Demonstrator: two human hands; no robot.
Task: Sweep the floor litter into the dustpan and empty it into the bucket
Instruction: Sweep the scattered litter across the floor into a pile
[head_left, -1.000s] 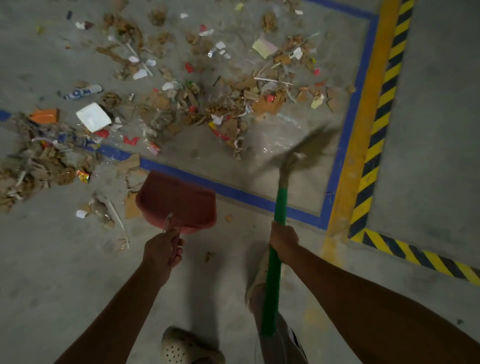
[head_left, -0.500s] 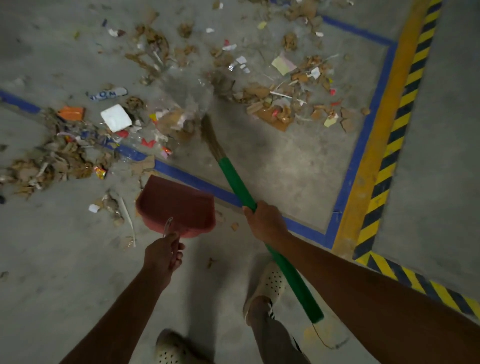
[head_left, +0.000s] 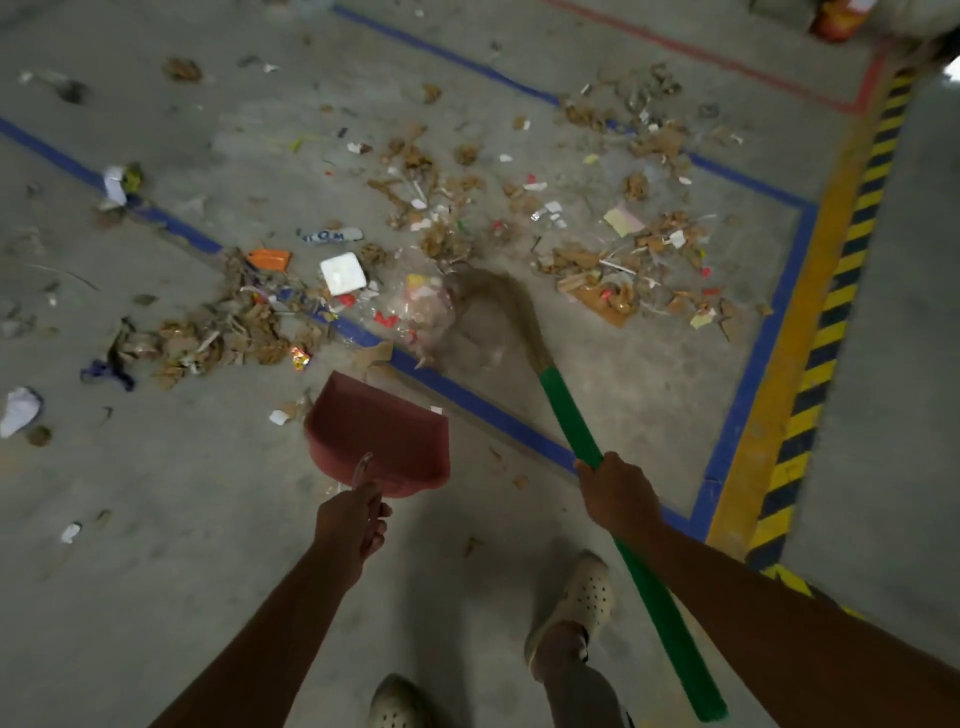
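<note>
Underfoot, the grey concrete floor (head_left: 156, 545) lay mostly open to the left and behind the dustpan (head_left: 379, 436), with only stray scraps. A blue tape line (head_left: 467, 395) ran diagonally just past the dustpan's front edge. A yellow-and-black hazard stripe (head_left: 831, 332) bounded the right side.

Left hand (head_left: 350, 525) curled round the dustpan's handle, mouth facing the litter (head_left: 613, 270); could not tell whether its lip touched the floor. Right hand (head_left: 618, 493) wrapped round the green broom (head_left: 571, 415) handle, bristles blurred, down among clear plastic scraps beside the tape.

Litter was cardboard bits, paper and wrappers, spread across the taped bay and over the line to the left. A white square piece (head_left: 343, 274) and an orange scrap (head_left: 269, 258) lay near the tape. A red line (head_left: 727, 62) crossed far back. One pale perforated shoe (head_left: 582, 597) stood between the arms.
</note>
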